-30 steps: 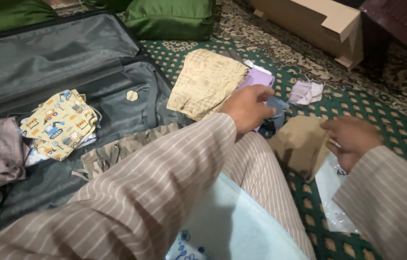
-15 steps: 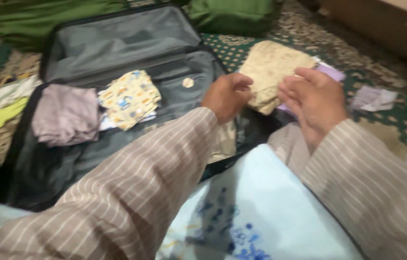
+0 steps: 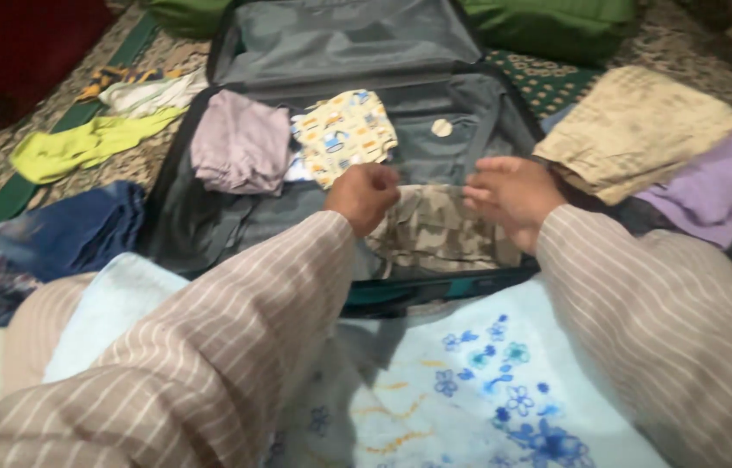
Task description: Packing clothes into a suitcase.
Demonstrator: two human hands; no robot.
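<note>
From my head camera I look down at an open grey fabric suitcase [image 3: 210, 221] on the patterned carpet. My left hand [image 3: 364, 196] is curled into a loose fist at the upper edge of a folded camouflage-print garment [image 3: 435, 232], which lies in the near right part of the case; whether it pinches the cloth I cannot tell (the picture is blurred). My right hand [image 3: 511, 192] hovers over the same garment, fingers spread wide. Behind lie a folded mauve cloth [image 3: 240, 143] and a yellow vehicle-print cloth [image 3: 344, 132].
</note>
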